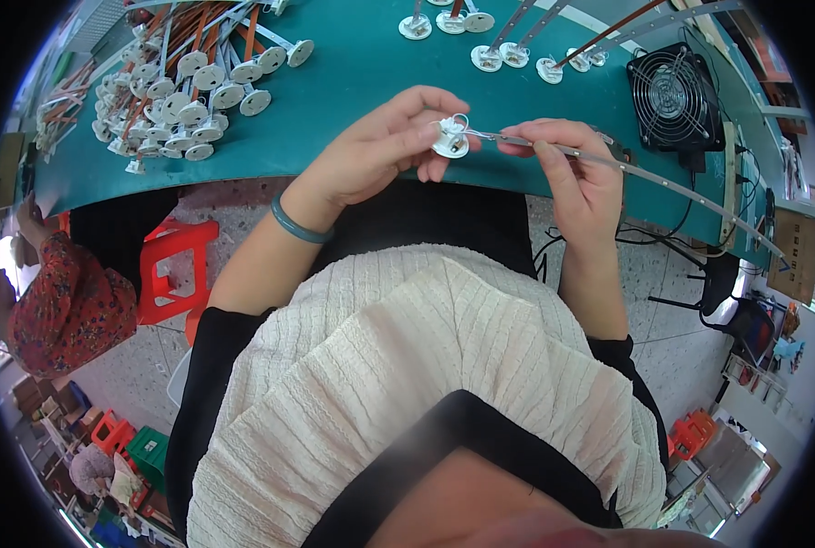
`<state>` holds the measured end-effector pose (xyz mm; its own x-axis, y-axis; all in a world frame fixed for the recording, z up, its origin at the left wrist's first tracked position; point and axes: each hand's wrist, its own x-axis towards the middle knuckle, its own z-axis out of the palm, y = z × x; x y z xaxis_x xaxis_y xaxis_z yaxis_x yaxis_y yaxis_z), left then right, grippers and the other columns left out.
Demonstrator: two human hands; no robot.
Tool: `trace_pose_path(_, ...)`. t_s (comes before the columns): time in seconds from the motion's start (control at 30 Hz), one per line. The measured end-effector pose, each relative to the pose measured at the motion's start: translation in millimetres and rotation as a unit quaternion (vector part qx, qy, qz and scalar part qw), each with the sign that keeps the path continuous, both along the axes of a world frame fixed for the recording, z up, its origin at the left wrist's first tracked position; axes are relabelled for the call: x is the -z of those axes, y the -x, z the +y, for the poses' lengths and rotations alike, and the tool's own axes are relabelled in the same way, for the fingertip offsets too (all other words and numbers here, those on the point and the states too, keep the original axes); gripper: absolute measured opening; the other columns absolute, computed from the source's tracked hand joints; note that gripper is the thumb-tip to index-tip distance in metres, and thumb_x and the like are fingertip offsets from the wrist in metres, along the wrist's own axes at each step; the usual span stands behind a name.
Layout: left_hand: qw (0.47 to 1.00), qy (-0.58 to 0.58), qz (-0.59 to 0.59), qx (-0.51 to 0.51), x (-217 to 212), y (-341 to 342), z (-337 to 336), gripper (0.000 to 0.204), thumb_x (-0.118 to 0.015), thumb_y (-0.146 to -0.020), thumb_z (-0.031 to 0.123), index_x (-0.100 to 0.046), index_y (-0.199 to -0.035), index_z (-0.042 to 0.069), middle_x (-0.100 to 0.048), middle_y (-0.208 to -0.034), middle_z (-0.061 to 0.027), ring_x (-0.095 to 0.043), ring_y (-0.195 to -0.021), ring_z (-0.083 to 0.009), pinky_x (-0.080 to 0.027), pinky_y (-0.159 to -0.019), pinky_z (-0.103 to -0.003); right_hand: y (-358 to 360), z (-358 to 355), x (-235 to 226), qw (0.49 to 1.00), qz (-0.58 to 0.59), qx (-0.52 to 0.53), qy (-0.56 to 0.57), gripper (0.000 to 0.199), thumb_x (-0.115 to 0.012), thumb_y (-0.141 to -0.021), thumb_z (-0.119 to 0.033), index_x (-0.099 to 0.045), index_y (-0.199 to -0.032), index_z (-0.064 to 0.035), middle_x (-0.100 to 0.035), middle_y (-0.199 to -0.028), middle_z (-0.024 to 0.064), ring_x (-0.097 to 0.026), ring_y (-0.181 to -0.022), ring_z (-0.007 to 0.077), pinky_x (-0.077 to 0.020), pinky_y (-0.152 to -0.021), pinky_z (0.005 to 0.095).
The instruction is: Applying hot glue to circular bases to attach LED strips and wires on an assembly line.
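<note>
Between the thumb and fingers of my left hand (pixel 394 137) is a small round white disc fitting (pixel 450 140) with thin wires and a raised white part on its face. My right hand (pixel 579 173) pinches a long, narrow, pale LED strip (pixel 668 185) close to the end that joins the disc by short wires. The rest of the strip runs off to the right, past the table's edge, bending downward. Both hands are above the near edge of the green table.
A heap of white discs (pixel 191 111) with grey and orange strips lies at the left of the green table (pixel 362 55). Several similar pieces (pixel 486 58) stand at the back. A black fan (pixel 674 96) sits at right. A person (pixel 74 306) is at left, beside a red stool (pixel 177 272).
</note>
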<state>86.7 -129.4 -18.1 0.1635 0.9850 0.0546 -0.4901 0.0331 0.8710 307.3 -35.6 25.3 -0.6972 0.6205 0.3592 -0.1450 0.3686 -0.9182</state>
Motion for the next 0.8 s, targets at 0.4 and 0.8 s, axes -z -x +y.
trace_pose_path(0.4, 0.997, 0.046, -0.041, 0.037, 3.6, -9.2, 2.0, 0.04, -0.034, -0.105, 0.034, -0.051, -0.118, 0.0, -0.062, -0.086, -0.0107, -0.055, -0.065, -0.0127, -0.044, -0.057, -0.024, -1.6, -0.5, 5.4, 1.0, 0.015, 0.003, 0.021, 0.01, -0.056, -0.094, 0.005, -0.057, -0.104, 0.0064, -0.067, -0.101, 0.0221, -0.069, -0.091, 0.0247, -0.0574, -0.083, 0.0342)
trace_pose_path(0.8, 0.996, 0.037, -0.051, 0.065, 2.6, -18.4, 2.6, 0.038, -0.032, -0.105, 0.035, -0.051, -0.112, 0.003, -0.059, -0.08, -0.01, -0.049, -0.06, -0.0122, -0.041, -0.054, -0.024, 4.9, -2.0, 10.4, 0.994, 0.06, -0.031, 0.085, 0.01, -0.054, -0.096, 0.002, -0.055, -0.105, 0.0062, -0.065, -0.099, 0.0191, -0.07, -0.088, 0.0245, -0.0586, -0.081, 0.0349)
